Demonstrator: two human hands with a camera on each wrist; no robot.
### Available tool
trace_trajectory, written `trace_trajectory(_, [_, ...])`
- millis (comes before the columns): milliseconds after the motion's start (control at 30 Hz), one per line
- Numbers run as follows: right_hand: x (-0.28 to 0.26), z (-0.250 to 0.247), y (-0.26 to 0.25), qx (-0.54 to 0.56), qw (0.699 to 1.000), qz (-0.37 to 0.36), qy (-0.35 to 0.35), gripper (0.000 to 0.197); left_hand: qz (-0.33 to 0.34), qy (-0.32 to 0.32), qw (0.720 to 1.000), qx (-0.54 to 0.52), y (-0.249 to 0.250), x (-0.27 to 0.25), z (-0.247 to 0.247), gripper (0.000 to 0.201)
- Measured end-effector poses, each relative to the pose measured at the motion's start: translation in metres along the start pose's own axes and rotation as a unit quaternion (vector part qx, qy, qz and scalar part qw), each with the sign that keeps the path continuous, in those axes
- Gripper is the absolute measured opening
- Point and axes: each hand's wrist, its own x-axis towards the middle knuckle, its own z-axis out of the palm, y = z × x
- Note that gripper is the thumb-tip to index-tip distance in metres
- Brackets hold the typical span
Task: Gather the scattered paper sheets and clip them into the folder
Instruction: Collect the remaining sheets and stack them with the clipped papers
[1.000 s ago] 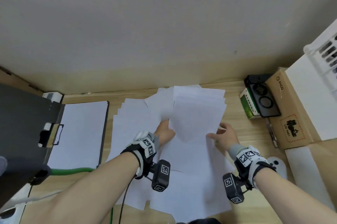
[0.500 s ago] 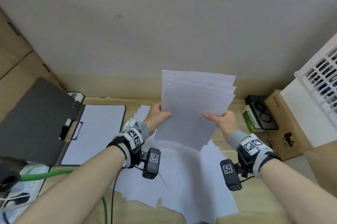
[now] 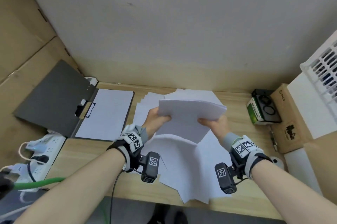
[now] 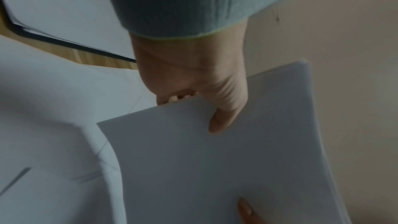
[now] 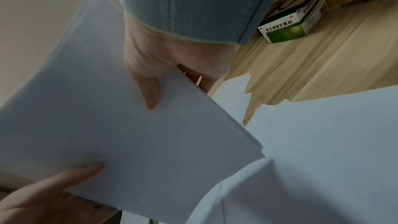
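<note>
Your left hand (image 3: pixel 156 118) and right hand (image 3: pixel 215 123) each pinch a side of the stack (image 3: pixel 189 116), held above loose sheets (image 3: pixel 184 165) on the desk (image 3: pixel 87 152), right of the open folder (image 3: pixel 54 99). From your left wrist, the thumb (image 4: pixel 224 117) presses on top. From your right wrist, the thumb (image 5: pixel 148 89) does too.

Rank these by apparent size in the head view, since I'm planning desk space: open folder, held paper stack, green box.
1. open folder
2. held paper stack, raised nearer the camera, so it looks bigger than it is
3. green box
</note>
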Motion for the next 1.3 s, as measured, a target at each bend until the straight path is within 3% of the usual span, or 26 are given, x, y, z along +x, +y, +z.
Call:
trace_trajectory(167, [-0.027,0.0,0.04,-0.037,0.996,0.078,-0.029,0.033,-0.085,0.0,0.993,0.08,-0.031,-0.029,0.018,0.039])
trace_trajectory(300, [-0.031,0.003,0.045,-0.002,0.997,0.08,0.007,0.025,-0.077,0.047,0.994,0.059,-0.026,-0.041,0.019,0.033])
trace_trajectory(533, [-0.033,0.008,0.055,-0.033,0.991,0.123,-0.041,0.022,-0.127,-0.036,0.976,0.173,-0.045,-0.039,0.002,0.043])
trace_trajectory(733, [-0.013,0.033,0.033,-0.002,0.996,0.091,-0.011,0.01,-0.102,-0.021,0.987,0.124,-0.031,-0.016,-0.031,0.037])
trace_trajectory(933, [0.012,0.106,0.026,-0.016,0.994,0.107,0.014,0.008,-0.098,-0.036,0.99,0.091,-0.044,0.022,-0.095,0.022])
trace_trajectory(1067, [0.032,0.188,0.033,-0.03,0.988,0.152,0.008,0.012,-0.122,-0.041,0.987,0.093,-0.066,0.042,-0.167,0.032])
trace_trajectory(1200, [0.045,0.258,0.042,-0.062,0.98,0.187,0.007,0.014,-0.151,-0.053,0.983,0.088,-0.086,0.059,-0.233,0.021])
trace_trajectory(1300, [0.057,0.303,0.058,-0.08,0.974,0.211,-0.009,0.018,-0.169,-0.043,0.983,0.062,-0.102,0.065,-0.281,0.025])
